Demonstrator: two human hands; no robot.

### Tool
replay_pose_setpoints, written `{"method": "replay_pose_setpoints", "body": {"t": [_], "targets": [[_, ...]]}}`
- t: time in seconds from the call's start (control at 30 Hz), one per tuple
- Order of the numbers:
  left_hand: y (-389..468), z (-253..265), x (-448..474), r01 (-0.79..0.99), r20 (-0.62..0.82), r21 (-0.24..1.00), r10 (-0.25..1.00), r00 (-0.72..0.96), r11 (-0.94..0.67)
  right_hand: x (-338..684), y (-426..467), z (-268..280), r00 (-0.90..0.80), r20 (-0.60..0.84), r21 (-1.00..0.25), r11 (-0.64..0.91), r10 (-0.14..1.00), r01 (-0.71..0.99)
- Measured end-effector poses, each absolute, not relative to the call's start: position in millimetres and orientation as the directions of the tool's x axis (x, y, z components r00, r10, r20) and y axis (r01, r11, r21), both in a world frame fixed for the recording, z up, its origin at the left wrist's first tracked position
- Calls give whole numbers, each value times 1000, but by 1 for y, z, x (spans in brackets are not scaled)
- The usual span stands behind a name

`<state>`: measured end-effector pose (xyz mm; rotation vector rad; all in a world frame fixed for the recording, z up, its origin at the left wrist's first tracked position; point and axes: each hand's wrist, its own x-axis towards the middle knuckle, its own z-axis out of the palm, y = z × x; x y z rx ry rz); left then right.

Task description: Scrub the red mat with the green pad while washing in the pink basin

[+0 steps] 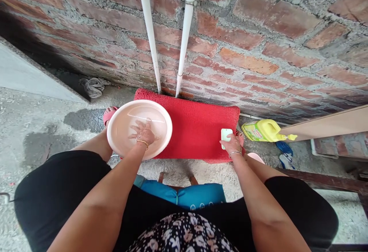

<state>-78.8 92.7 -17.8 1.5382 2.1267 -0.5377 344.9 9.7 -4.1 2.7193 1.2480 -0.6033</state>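
My left hand (pixel 143 134) is dipped in the clear water of a pale pink basin (pixel 167 117), its fingers spread and holding nothing. The basin sits on the left part of a red cloth-covered bench (pixel 198 129). At the bench's right end, my right hand (pixel 233 144) grips a pale mint-green, flat rectangular item (pixel 226 134) with rounded corners. Its exact kind does not show. The thumb lies along its near left side, and part of the item is hidden under the hand.
A yellow jug of liquid (pixel 261 130) lies on the concrete floor right of the bench. Blue slippers (pixel 285 154) and a cardboard sheet (pixel 330 123) are farther right. Behind rise a brick wall (pixel 250 29) and two white pipes (pixel 185 33). A grey rag (pixel 94 86) lies at back left.
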Motion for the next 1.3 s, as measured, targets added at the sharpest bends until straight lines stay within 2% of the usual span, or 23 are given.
{"method": "replay_pose_setpoints", "body": {"t": [0.2, 0.27, 0.33, 0.43, 0.5, 0.67, 0.87, 1.03, 1.3], "targets": [[93, -17, -77, 954, -569, -48, 777, -269, 295, 374, 1, 10, 751, -359, -12, -807, 554, 590], [93, -17, -76, 953, -572, -52, 773, -274, 299, 362, 7, 16, 753, -335, -41, -807, 567, 589], [93, -18, -76, 950, -574, -50, 770, -279, 307, 335, 18, 18, 689, -312, -134, -748, 654, 650], [92, -21, -77, 951, -569, -50, 774, -278, 305, 270, 44, 14, 506, -309, -291, -586, 806, 756], [91, -22, -78, 953, -565, -54, 778, -275, 298, 221, 63, 10, 386, -331, -355, -493, 861, 794], [90, -18, -79, 955, -579, -31, 774, -257, 294, 125, 101, -2, 199, -434, -383, -380, 879, 842], [92, -18, -78, 946, -580, -21, 767, -274, 322, 104, 113, -9, 94, -466, -380, -295, 880, 877], [93, -18, -77, 946, -579, -53, 762, -291, 321, 140, 109, -9, 155, -459, -321, -326, 875, 889], [93, -19, -79, 949, -566, -48, 775, -283, 312, 247, 88, -3, 380, -420, -217, -497, 824, 840]]}}
